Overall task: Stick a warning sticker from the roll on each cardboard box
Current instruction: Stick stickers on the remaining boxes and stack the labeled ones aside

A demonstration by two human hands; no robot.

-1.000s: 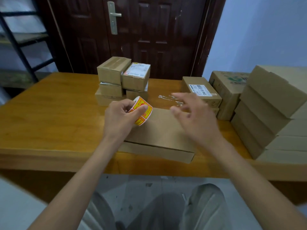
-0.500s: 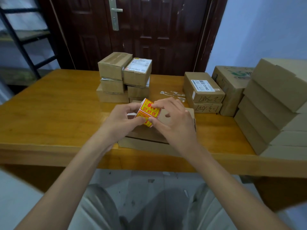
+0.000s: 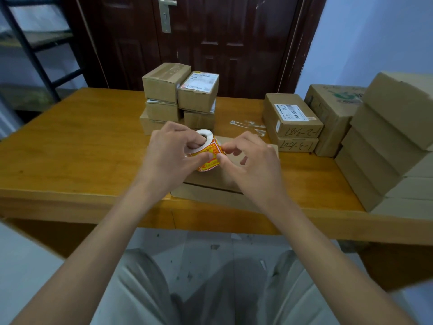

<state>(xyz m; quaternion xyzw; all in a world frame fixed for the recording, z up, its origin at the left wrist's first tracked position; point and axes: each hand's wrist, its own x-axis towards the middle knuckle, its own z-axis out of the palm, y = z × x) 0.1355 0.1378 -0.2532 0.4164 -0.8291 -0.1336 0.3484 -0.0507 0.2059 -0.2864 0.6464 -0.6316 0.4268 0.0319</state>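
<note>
Behind sticker roll [image 3: 209,151], stacked boxes [image 3: 180,97], door [image 3: 210,38]

This looks like a small packing room. Brown cardboard boxes [image 3: 293,113] with shipping labels sit piled on a wooden table [image 3: 70,148]. Behind the table are a dark door [image 3: 210,31] and a metal shelf [image 3: 35,43].

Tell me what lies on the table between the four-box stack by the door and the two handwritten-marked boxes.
In the head view, only whitish tape residue on the wooden table lies between the stack and the marked boxes.
</note>
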